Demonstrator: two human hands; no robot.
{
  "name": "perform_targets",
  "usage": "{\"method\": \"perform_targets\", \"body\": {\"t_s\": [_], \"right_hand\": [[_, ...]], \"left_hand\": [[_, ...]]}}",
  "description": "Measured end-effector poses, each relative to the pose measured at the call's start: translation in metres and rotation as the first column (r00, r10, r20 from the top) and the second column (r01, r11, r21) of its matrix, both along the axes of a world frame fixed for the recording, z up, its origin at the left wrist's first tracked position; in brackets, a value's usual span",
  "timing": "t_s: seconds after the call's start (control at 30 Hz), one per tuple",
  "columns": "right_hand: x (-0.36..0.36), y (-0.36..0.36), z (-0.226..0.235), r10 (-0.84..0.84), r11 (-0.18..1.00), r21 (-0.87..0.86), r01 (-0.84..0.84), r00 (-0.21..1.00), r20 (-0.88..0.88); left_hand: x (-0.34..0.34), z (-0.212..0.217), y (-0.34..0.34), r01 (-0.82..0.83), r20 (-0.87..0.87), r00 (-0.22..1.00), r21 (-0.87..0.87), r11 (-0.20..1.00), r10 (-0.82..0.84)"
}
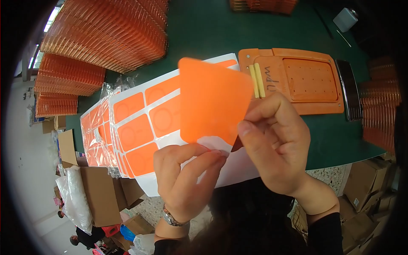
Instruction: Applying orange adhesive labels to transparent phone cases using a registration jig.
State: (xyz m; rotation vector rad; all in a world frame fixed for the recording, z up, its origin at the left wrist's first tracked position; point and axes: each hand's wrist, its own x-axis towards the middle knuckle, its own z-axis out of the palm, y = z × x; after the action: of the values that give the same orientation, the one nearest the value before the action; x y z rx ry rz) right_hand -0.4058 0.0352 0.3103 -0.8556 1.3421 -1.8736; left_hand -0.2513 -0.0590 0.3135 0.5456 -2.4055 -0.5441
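Note:
An orange sticker (pixel 212 100) with rounded corners is held up off the table between my two hands. My left hand (pixel 182 178) pinches its lower edge, where a whitish patch shows. My right hand (pixel 276 140) is closed on its right edge, between thumb and bent fingers. A small dark corner peeks out below the right thumb; I cannot tell what it belongs to. Behind and under the sticker lie white sheets (pixel 149 109) carrying rows of orange stickers, some with a faint round outline.
An orange moulded plate (pixel 276 63) with two yellow strips and a recessed panel lies on the green table (pixel 199 25), beside a dark glossy panel (pixel 349 89). Tall stacks of orange translucent pieces (pixel 110 34) stand at the left and right. Cardboard boxes (pixel 100 191) sit below the table's edge.

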Motion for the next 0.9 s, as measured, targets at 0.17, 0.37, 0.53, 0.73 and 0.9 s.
{"method": "perform_targets", "body": {"t_s": [0.17,0.37,0.53,0.73,0.9], "right_hand": [[0.000,-0.001,-0.001,-0.011,0.999,-0.048,0.024,0.967,0.256],[0.001,0.000,-0.004,0.012,0.997,-0.075,0.015,0.939,0.343],[0.015,-0.001,-0.001,0.013,0.995,-0.098,0.029,0.915,0.403],[0.021,0.006,-0.018,0.051,0.959,-0.284,0.008,0.979,0.198],[0.019,0.009,-0.019,0.058,0.986,-0.146,-0.080,0.987,-0.152]], "left_hand": [[0.016,0.001,0.007,-0.178,-0.010,0.984,-0.058,0.982,0.178],[0.012,0.002,0.002,-0.225,-0.025,0.974,0.028,0.974,0.226],[0.010,-0.002,0.000,-0.258,-0.029,0.965,0.046,0.965,0.260],[0.009,-0.007,0.000,-0.282,-0.035,0.955,0.202,0.938,0.295],[0.009,-0.008,-0.002,-0.248,-0.048,0.958,0.344,0.906,0.281]]}}
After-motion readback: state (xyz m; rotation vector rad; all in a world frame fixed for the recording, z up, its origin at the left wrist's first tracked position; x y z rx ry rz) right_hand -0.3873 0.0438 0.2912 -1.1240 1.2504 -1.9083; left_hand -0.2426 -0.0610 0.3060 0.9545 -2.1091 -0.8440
